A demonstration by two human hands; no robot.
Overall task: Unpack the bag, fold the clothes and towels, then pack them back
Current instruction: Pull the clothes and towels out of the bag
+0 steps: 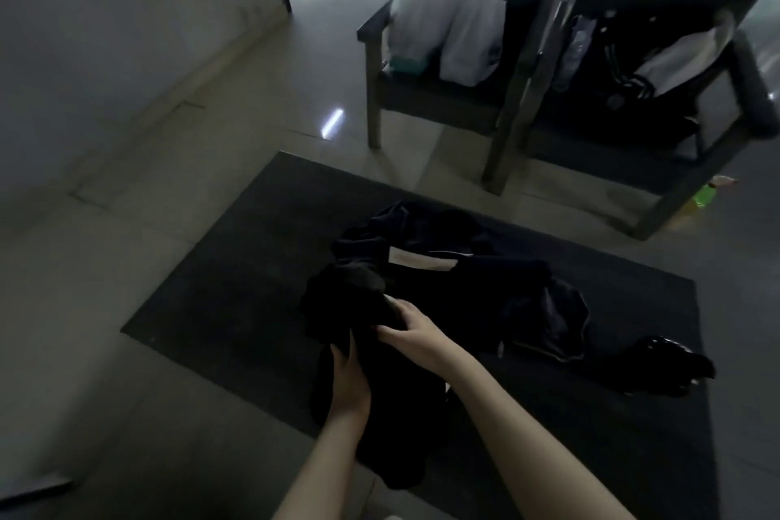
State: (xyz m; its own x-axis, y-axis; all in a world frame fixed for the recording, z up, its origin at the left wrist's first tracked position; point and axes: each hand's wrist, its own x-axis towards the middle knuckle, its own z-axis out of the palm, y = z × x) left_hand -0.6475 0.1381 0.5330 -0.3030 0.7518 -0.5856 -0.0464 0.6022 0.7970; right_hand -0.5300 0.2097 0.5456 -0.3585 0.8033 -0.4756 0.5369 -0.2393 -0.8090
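Note:
A black garment (380, 426) hangs in front of me over a dark mat (219, 291). My left hand (348, 382) grips its left side, fingers curled into the cloth. My right hand (411, 331) pinches the fabric higher up, near a small white tag. Behind it a pile of dark clothes (456, 266) lies on the mat, with a pale label showing. Another dark garment with a shiny lining (553, 325) lies to the right. A crumpled black plastic bag (671, 367) sits at the mat's right side.
Two dark chairs stand beyond the mat. The left chair (443, 97) holds white plastic bags (460, 21). The right chair (717, 131) holds a dark jacket with white stripes. A green bottle (707, 194) lies on the tiled floor by it. A wall runs along the left.

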